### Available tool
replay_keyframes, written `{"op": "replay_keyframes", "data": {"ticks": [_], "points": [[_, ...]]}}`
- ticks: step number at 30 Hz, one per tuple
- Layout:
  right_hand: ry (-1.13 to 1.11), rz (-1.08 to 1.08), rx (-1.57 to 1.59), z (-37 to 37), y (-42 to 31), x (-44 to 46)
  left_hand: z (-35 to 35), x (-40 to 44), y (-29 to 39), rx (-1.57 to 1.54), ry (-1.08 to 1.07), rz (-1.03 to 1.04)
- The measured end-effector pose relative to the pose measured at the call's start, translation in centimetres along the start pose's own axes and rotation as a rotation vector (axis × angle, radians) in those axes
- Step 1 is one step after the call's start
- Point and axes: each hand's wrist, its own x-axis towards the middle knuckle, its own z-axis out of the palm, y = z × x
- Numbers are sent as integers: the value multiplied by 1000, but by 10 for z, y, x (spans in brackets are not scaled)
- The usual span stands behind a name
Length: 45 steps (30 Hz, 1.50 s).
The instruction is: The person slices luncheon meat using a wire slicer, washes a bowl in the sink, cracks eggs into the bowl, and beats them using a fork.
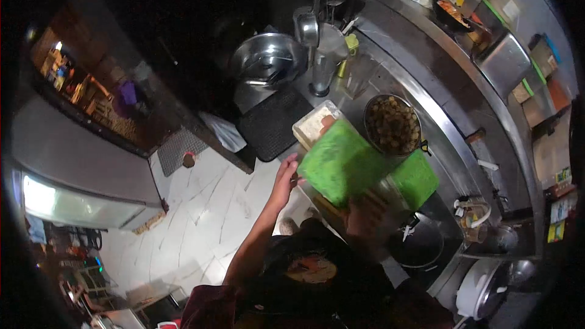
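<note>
A flat green board (pixel 341 161), mottled on top, lies in front of me beside a tub. My left hand (pixel 285 178) is at its left edge with fingers partly spread. Whether they touch the edge is not clear. At the lower right corner of the board is my right hand (pixel 364 214), dark and smeared by motion, so its grip is hidden. Just beyond the board, a shallow tub (pixel 311 120) shows pale contents and a pinkish-brown piece, partly covered. A second green board (pixel 417 180) rests to the right.
A round pan of browned chunks (pixel 393 125) stands behind the boards. Left of the tub lies a black ridged mat (pixel 274 123), with a steel bowl (pixel 268 58) beyond it. A dark round pan (pixel 417 247) is at right, near a white cooker (pixel 478 286). Shelves with containers (pixel 506 64) line the right.
</note>
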Motion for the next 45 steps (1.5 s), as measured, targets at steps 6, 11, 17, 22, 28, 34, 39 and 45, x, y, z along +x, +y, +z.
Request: {"op": "replay_keyframes", "data": {"ticks": [6, 11, 17, 22, 28, 34, 39, 45], "points": [[81, 76, 28, 63, -10, 91, -7, 139, -17, 768, 104, 422], [148, 178, -58, 128, 19, 168, -21, 237, -35, 1177, 20, 700], [-5, -118, -531, 119, 0, 148, -55, 270, -49, 1294, -205, 494], [-346, 118, -711, 107, -20, 148, -32, 257, -12, 1619, -331, 439], [135, 93, -257, 109, -44, 193, 40, 280, 7, 1622, -493, 577], [223, 354, 24, 138, -44, 227, 21, 323, -46, 1456, -560, 542], [245, 475, 138, 144, -48, 237, 13, 342, -43, 1409, -627, 474], [237, 660, 318, 145, -65, 225, 5, 360, -30, 1285, -709, 317]]}}
